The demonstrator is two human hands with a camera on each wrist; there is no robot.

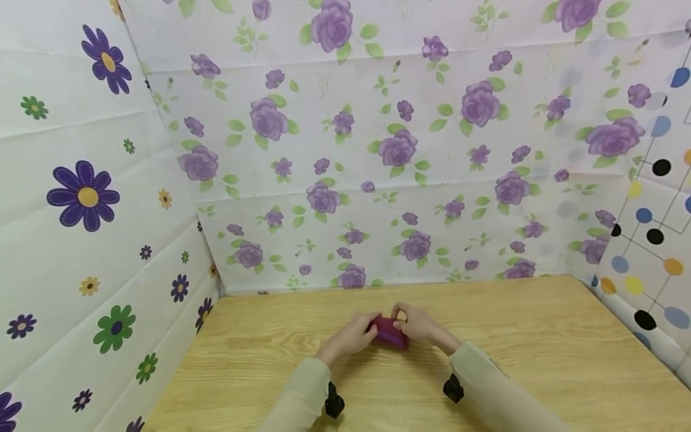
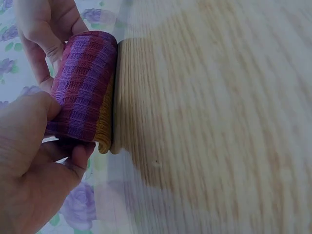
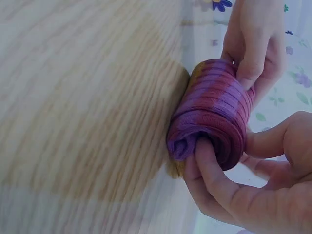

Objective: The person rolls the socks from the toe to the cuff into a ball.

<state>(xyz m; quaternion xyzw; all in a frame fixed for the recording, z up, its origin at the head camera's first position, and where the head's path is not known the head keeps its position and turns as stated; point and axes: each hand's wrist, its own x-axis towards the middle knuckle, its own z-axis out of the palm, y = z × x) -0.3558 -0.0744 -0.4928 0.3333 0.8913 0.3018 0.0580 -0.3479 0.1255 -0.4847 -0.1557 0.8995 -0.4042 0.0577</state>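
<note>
A rolled-up ribbed knit sock (image 1: 390,333), striped in purple and dark red, lies at the middle of the wooden table. In the left wrist view a mustard-yellow part of the sock (image 2: 104,127) shows along its lower edge. My left hand (image 1: 352,336) holds one end, thumb on the outer layer and fingers curled beneath. At the other end, my right hand (image 1: 421,324) grips the roll, with a finger tucked into the spiral opening and the thumb against the outside. In the right wrist view the coiled layers of the sock (image 3: 209,117) face the camera.
The wooden table (image 1: 259,342) meets a white cloth (image 1: 302,150) with purple roses at its back edge. A daisy-print cloth (image 1: 54,252) hangs at the left and a dotted cloth (image 1: 661,264) at the right. Black wrist mounts (image 1: 334,403) sit by both sleeves.
</note>
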